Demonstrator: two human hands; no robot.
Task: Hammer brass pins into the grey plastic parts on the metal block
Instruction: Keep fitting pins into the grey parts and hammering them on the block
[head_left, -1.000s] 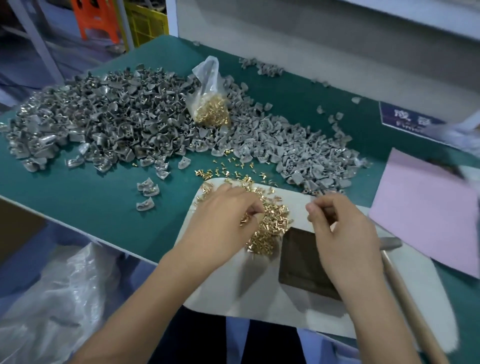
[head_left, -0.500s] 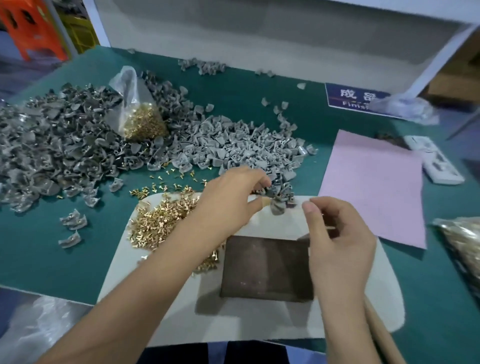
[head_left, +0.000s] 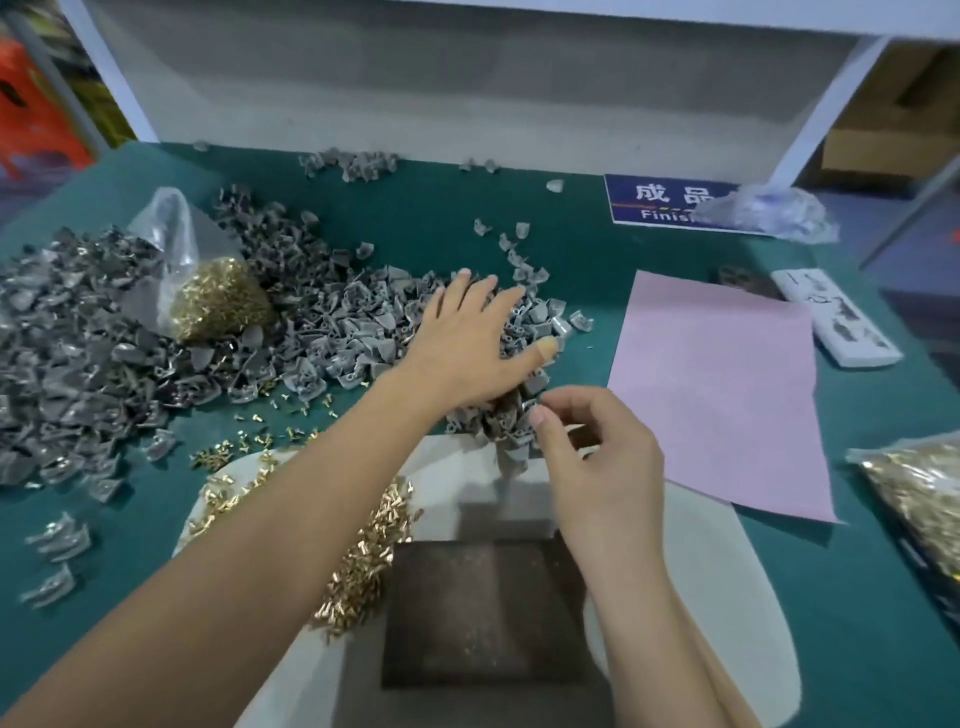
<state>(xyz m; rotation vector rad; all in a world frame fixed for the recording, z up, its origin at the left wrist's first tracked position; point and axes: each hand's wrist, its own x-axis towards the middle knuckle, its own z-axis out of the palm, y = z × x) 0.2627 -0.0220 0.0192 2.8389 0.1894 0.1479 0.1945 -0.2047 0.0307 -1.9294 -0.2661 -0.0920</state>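
Your green table (head_left: 441, 218) carries heaped grey plastic parts (head_left: 332, 317), scattered brass pins (head_left: 249, 447), a white mat (head_left: 727, 561) and pink paper (head_left: 722, 384).

A small factory work table: big heaps of grey parts (head_left: 337, 332) on a green mat (head_left: 426, 208), bags of brass pins (head_left: 218, 299), and a blue "Finished" sign (head_left: 660, 205) far right

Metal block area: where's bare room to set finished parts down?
Free: the pink sheet, and the metal block top. The white pad is bare right of the block. Crowded: loose brass pins left of the block, grey plastic parts under the left hand.
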